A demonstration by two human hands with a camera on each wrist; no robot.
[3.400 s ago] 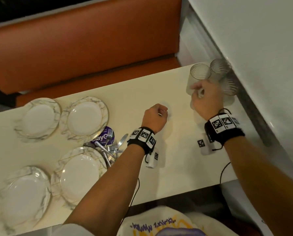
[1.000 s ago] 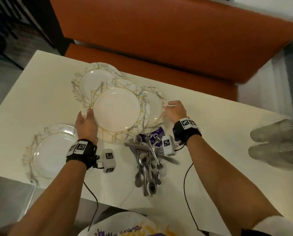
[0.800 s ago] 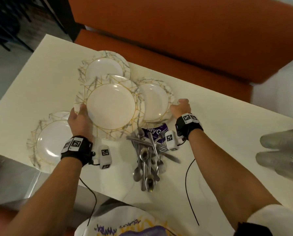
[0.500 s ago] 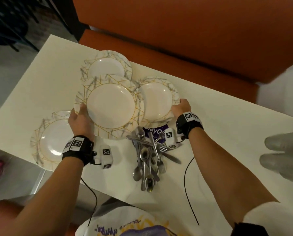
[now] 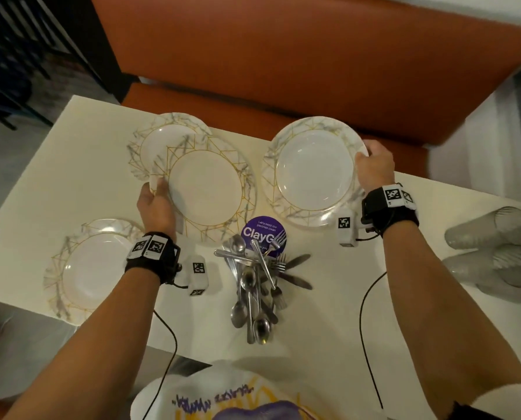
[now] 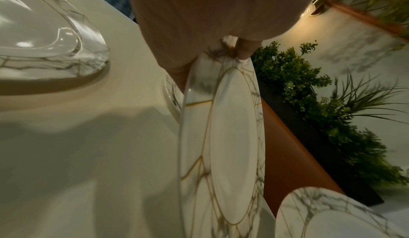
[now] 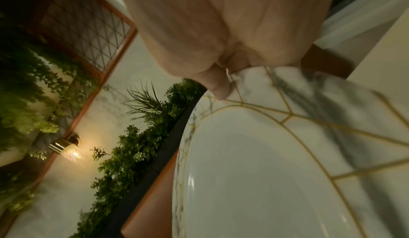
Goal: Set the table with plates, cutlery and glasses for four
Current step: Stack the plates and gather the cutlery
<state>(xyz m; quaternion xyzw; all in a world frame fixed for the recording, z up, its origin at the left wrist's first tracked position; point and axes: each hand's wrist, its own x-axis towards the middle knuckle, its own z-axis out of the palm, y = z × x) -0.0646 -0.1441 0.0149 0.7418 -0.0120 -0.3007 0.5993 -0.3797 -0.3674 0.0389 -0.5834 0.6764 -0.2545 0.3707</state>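
Hands grip by the rims: our left hand (image 5: 156,204) lifts one marble-patterned gold-lined plate (image 5: 204,189), our right hand (image 5: 374,165) another (image 5: 310,171), spreading them across the cream bench (image 5: 329,313).

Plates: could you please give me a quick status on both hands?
Left hand grips one plate by its rim. Right hand grips another plate. Cutlery pile lies mid-table, untouched.

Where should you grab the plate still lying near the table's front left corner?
Pinch the front-left plate by its raised rim on the near side, where it reaches the table edge. The left hand pinches its own plate the same way.
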